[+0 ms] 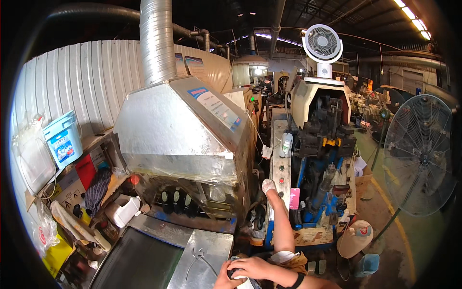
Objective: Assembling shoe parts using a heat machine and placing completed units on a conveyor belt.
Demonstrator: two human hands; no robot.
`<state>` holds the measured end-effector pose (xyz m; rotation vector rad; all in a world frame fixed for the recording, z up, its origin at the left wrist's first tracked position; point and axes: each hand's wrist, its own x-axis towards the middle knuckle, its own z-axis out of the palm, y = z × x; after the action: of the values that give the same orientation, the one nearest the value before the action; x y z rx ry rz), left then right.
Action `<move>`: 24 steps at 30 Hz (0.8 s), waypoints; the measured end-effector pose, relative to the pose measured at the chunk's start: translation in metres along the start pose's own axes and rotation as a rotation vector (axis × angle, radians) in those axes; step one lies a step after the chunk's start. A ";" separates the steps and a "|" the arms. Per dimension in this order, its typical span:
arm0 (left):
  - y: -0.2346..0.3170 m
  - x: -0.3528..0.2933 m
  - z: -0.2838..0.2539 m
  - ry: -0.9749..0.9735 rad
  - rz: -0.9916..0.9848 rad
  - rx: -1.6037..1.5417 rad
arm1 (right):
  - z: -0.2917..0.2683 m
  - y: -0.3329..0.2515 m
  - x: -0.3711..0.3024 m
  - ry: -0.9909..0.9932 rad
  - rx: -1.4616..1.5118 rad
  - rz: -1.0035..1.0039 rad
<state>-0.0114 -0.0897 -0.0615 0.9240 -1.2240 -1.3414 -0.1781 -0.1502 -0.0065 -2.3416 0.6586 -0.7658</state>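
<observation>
At the lower edge, my left hand [225, 280] and my right hand [254, 268] meet around a small dark thing [232, 272]. Fingers cover most of it, so its kind is hidden. Something white [247, 283] shows just under my right hand, and a black band [294, 281] circles that wrist. Left of the hands, a pincer-like metal tool [198, 257] with long thin handles lies on a metal plate [211, 241]. Beyond them reaches a bare limb [283, 226] with a whitish covering at its end, beside a button panel [281, 174]; whose it is, I cannot tell.
A dark conveyor belt [139, 262] leads to a metal hood [168, 127] holding several dark shoe-like shapes [176, 201]. At right stand a black and blue machine [322, 168], a large floor fan [423, 156], a beige bin [355, 239] and a blue bucket [369, 264].
</observation>
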 end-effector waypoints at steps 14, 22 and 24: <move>0.013 0.016 -0.013 0.128 -0.101 0.398 | 0.075 -0.001 -0.107 0.342 0.401 0.695; 0.015 -0.010 -0.013 0.183 -0.312 -0.125 | 0.075 0.018 -0.089 0.263 1.183 1.138; 0.015 -0.009 -0.010 0.175 -0.274 -0.172 | 0.086 0.001 -0.088 0.121 1.037 1.200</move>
<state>0.0029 -0.0809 -0.0492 1.0889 -0.8563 -1.5188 -0.1847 -0.0658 -0.0960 -0.7213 1.1528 -0.4514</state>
